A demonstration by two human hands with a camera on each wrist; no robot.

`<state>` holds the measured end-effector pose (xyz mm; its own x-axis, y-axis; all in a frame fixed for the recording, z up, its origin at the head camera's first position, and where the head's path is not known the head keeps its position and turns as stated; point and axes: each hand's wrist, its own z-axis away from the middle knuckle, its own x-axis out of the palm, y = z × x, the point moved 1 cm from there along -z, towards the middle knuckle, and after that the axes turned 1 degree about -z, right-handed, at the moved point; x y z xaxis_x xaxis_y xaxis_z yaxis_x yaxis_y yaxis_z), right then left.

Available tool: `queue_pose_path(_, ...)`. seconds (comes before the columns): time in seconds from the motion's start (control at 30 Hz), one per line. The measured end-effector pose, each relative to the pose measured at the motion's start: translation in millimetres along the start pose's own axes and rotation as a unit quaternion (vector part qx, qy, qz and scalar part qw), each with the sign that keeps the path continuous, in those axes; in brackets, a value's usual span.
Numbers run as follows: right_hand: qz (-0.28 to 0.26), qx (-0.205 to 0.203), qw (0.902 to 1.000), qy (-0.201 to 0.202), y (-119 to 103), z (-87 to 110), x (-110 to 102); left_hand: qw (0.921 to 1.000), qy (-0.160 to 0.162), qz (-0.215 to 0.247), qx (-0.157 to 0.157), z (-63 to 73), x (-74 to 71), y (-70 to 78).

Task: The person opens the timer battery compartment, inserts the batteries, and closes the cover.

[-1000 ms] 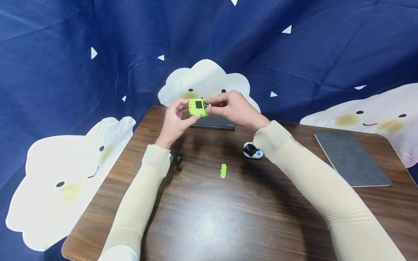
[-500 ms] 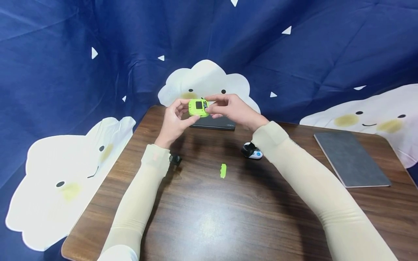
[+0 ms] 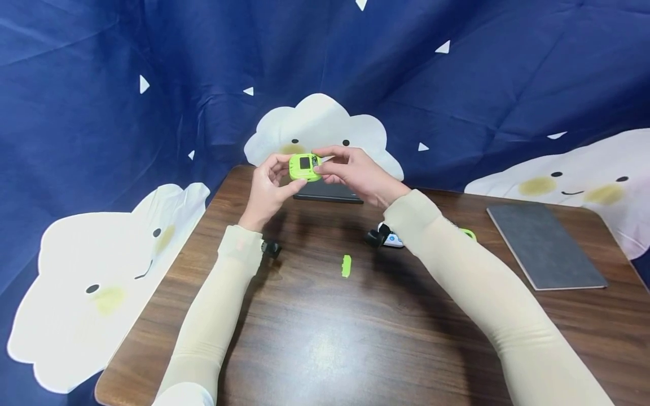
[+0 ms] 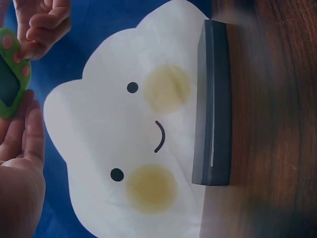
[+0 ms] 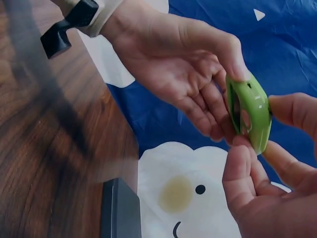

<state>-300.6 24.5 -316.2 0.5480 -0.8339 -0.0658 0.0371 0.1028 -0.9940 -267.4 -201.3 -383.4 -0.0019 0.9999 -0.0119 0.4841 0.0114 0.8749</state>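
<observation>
In the head view both hands hold up a small lime-green handheld game console (image 3: 297, 172), its back with a black square and an uncovered battery slot (image 3: 315, 161) facing the head camera. My left hand (image 3: 265, 192) grips the left end, thumb along the lower edge and fingers at the top. The right hand (image 3: 355, 172) pinches the other end, its thumb at the slot and index finger at the top edge. Its front, with a dark screen and pink buttons, shows in the left wrist view. A lime-green battery cover (image 3: 346, 266) lies on the table below.
Behind the hands lies a flat black box (image 3: 327, 192). Partly hidden by the right wrist camera (image 3: 376, 237) is a white-and-blue object (image 3: 393, 240). A green rounded edge (image 3: 468, 233) peeks past the right sleeve. A grey notebook (image 3: 545, 246) lies at the table's right.
The right hand has shifted slightly left, its thumb moving further over the battery slot. The console has moved a little left. A green edge now shows behind the right sleeve.
</observation>
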Motion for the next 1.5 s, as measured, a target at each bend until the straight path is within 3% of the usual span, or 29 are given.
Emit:
queue_pose_path(0.43, 0.011, 0.025, 0.9992, 0.031, -10.6, 1.8, 11.6, 1.0, 0.002, -0.002, 0.004, -1.2, -1.5, -1.6)
queue_pose_path(0.73, 0.024, 0.01, 0.9985, 0.048, -12.3, 0.9, 11.6, 1.0, 0.0, 0.0, 0.006, -1.2, -0.4, 4.4)
queue_pose_path(1.07, 0.044, 0.003, 0.9976, 0.052, -9.3, 2.1, 11.0, 1.0, 0.003, 0.003, 0.0, -2.2, -0.5, -0.7)
queue_pose_path(1.33, 0.102, -0.013, 0.9916, 0.079, -8.0, 25.1, -1.9, 0.9999, 0.009, 0.012, 0.006, -3.6, 0.8, 0.6)
queue_pose_path(1.5, 0.116, -0.021, 0.9895, 0.083, 10.5, 53.7, -12.8, 0.9999, 0.009, 0.01, 0.009, -6.0, 0.7, -0.2)
